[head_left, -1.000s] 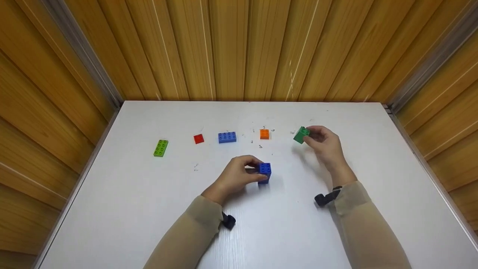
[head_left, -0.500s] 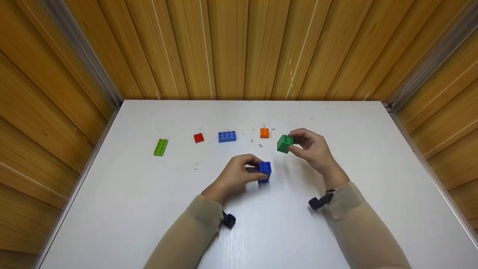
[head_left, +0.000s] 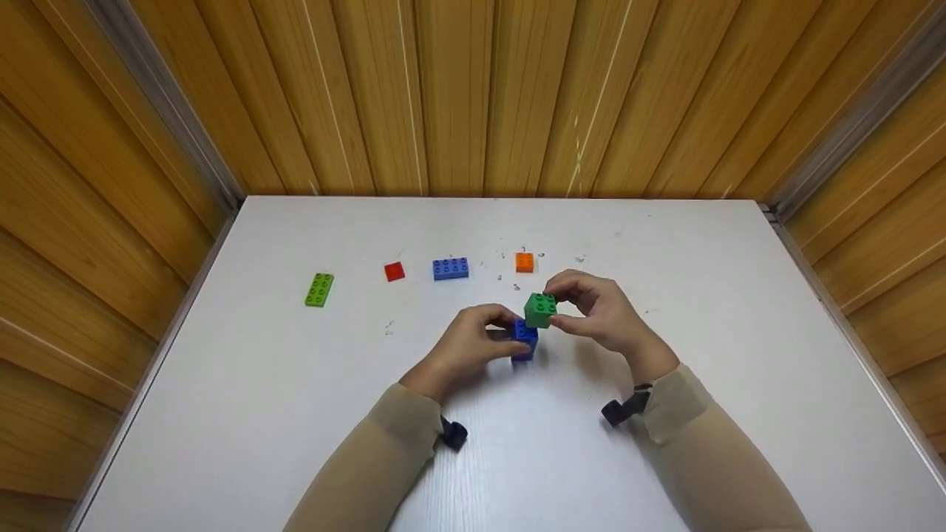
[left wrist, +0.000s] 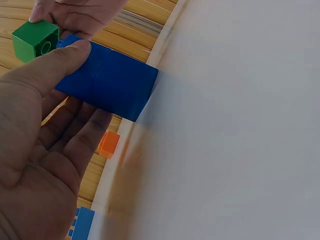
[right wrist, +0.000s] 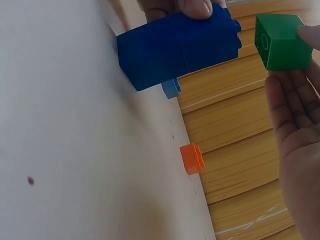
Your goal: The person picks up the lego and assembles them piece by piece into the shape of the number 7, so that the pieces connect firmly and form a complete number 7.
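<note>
My left hand [head_left: 477, 341] grips a stack of two dark blue building bricks [left wrist: 107, 75] near its upper end, thumb on the near side. The stack stands upright on the white table, studs facing up. Between thumb and fingers, my right hand [head_left: 602, 314] pinches a green square building brick [head_left: 540, 310]. In the head view this green brick overlaps the top of the blue stack. The right wrist view shows a gap between the blue studs and the hollow underside of the green brick [right wrist: 284, 42].
Behind the hands, a row of bricks lies on the white table [head_left: 259, 399]: light green [head_left: 319, 290], flat red [head_left: 395, 271], lighter blue [head_left: 451, 269] and orange [head_left: 525, 262]. Wood-patterned panels [head_left: 451, 96] border the back and sides. Small dark marks dot the tabletop.
My right hand has carried the green brick leftward and nearer, from the right side to above the blue stack, turning it more level. The left hand and blue stack have stayed put.
</note>
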Demonstrator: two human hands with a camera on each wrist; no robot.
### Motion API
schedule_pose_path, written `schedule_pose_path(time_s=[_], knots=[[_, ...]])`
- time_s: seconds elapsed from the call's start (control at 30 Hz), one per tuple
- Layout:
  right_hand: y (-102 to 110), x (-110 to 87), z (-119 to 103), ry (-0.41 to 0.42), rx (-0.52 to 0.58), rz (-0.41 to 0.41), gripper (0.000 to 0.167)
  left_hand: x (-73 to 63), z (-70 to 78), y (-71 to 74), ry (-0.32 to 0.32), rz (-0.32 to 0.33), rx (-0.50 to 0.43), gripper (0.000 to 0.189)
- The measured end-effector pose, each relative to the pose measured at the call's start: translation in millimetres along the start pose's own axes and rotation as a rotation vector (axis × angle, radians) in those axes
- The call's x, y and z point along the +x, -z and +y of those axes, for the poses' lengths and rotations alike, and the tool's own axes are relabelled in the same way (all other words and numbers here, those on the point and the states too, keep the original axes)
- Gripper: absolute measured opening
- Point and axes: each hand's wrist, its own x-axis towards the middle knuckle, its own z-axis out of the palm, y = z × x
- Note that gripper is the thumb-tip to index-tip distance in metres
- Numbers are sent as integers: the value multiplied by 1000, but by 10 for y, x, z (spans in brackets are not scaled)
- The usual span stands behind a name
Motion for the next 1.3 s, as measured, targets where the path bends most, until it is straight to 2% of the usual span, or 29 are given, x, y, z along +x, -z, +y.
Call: schedule_pose_path(time_s=[0.17,0.33,0.5,0.8,1.03,1.3], knots=[[-75,4,-31,20,-28,-39,36,-3,7,-6,6,1,-4,32],[-116,3,-33,-6,-58,-40,35,2,-1,-13,-16,-1,-34,32],[-135,-3,-25,-16,-95,-56,36,0,-8,-17,-28,2,-18,32],[-177,-1,-85,-49,-124,-35,33,-1,-15,-7,-31,4,0,28],[-213,19,-64,-22,-141,-32,33,-21,-14,14,-12,13,19,29],[-211,5,-28,7,-160,-24,35,-4,-29,9,-15,-3,-21,29]])
